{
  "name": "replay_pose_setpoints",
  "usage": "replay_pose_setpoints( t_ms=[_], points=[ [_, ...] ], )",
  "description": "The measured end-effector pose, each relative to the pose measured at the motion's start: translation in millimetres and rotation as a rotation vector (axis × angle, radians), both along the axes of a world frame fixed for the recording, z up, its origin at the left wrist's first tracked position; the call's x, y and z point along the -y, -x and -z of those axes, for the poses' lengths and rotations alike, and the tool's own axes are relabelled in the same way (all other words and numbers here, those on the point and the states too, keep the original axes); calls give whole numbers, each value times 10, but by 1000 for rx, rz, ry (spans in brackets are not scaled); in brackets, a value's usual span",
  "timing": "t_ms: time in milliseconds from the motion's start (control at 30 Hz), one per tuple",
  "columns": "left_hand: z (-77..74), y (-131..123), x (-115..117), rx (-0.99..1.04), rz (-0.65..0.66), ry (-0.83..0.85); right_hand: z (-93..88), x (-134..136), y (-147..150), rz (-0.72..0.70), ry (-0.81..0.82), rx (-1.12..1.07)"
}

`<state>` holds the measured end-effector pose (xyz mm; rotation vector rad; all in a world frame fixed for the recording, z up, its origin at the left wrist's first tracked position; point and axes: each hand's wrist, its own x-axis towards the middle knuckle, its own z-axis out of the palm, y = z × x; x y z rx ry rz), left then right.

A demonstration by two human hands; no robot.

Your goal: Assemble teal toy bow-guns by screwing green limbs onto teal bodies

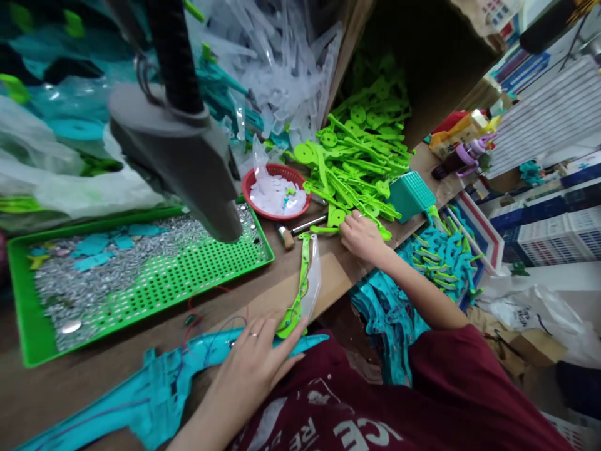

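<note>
My left hand [265, 351] lies with its fingers stretched out over the near end of a lime-green plastic strip [303, 282] and a teal gun-shaped shell half [216, 347]. Thin wires run along the shell. Beside the strip is a translucent white plastic blade [313, 285], with cardboard [335, 279] beneath. My right hand [361, 237] is at the near edge of a heap of lime-green plastic parts [352, 169]. Its fingers are bent round a lime-green plastic part [337, 217]; the fingertips are partly hidden.
A green tray [188, 275] of small metal pieces stands left, under a hanging grey tool [178, 150]. Beyond lie a red basket [248, 199] of white pieces, a brush [285, 237] and a teal basket [413, 195]. Teal shells [392, 319] are stacked beyond the table's edge.
</note>
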<state>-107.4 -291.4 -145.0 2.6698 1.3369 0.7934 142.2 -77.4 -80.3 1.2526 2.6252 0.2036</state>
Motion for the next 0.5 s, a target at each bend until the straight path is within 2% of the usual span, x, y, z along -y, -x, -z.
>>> replay_pose_setpoints(
  t_ms=[100,200,267,300,367,400,500],
  points=[
    [20,27,12,10,21,-2,-315,-375,-159,3,-92,-23],
    [0,21,10,17,4,12,-618,-812,-249,43,-313,-227],
    [-21,10,10,26,-13,19,-720,-939,-206,62,-418,-409],
    [-31,5,12,32,-19,10,-724,-911,-150,67,-433,-487],
    [-43,-4,20,31,-29,-13,-619,-678,1,55,-349,-599],
    [-45,-8,25,24,-34,-20,-512,-496,80,42,-251,-638],
    [-38,-16,40,5,-42,-24,-59,81,255,-43,167,-694]
  ],
)
